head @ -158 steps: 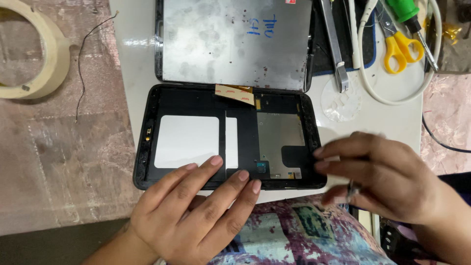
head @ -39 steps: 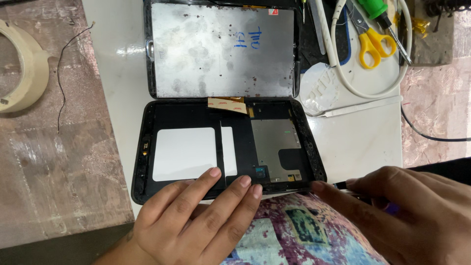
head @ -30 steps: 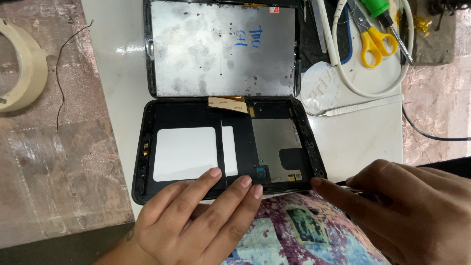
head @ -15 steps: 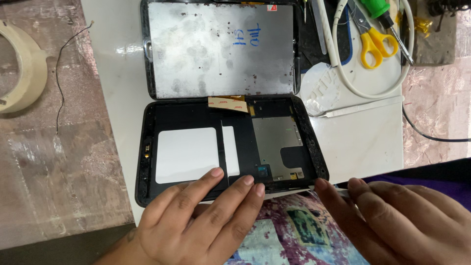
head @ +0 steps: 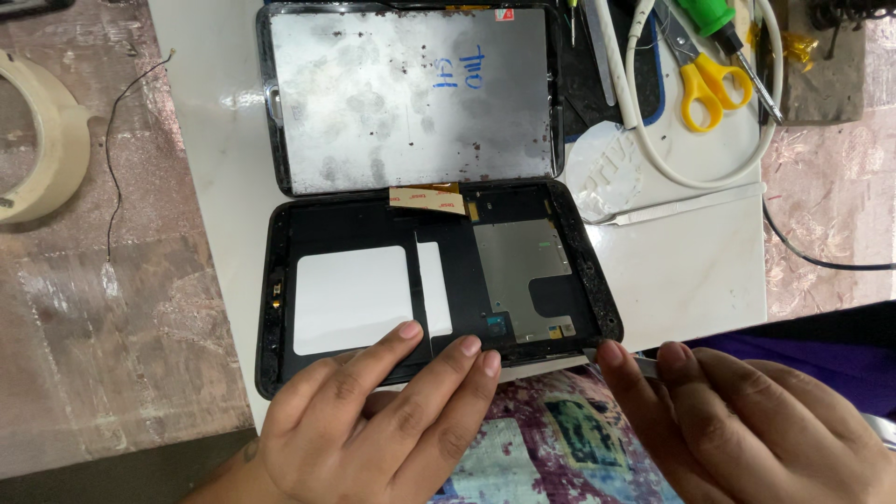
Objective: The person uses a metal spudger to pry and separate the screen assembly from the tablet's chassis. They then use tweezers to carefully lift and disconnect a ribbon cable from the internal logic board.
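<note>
Black plastic frames the opened tablet shell (head: 439, 289), which lies flat on the white desk (head: 691, 271) near its front edge, its silvery screen panel (head: 411, 93) folded back above it. The left hand (head: 373, 420) rests palm down with fingers spread flat on the shell's lower rim, its grip apart and holding nothing. The right hand (head: 747, 420) sits just beside the shell's lower right corner, fingers drawn together pinching a thin metal tool (head: 644, 364) whose tip meets that corner. Farther back on the desk lie yellow-handled scissors (head: 705, 89), a white cable (head: 756, 140) and white tweezers (head: 681, 203). A tape roll (head: 47, 149) sits well apart at the left.
</note>
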